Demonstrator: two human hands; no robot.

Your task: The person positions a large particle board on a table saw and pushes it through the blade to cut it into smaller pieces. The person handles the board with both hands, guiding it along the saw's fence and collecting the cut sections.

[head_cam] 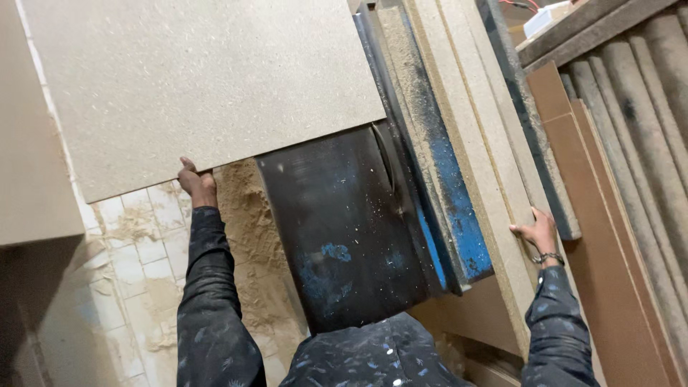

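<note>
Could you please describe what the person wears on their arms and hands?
Both arms are in long dark navy sleeves flecked with pale, paint-like marks. The left hand is bare, and the right hand is bare too, with a beaded bracelet at the wrist.

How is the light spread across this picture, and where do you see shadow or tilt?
Head view: even light falls on the pale board that the left hand holds at its edge; deep shadow fills the lower left corner; the dark panel shows faint sheen; the whole scene sits tilted, with boards running diagonally past the right hand; focus is sharp throughout.
</note>
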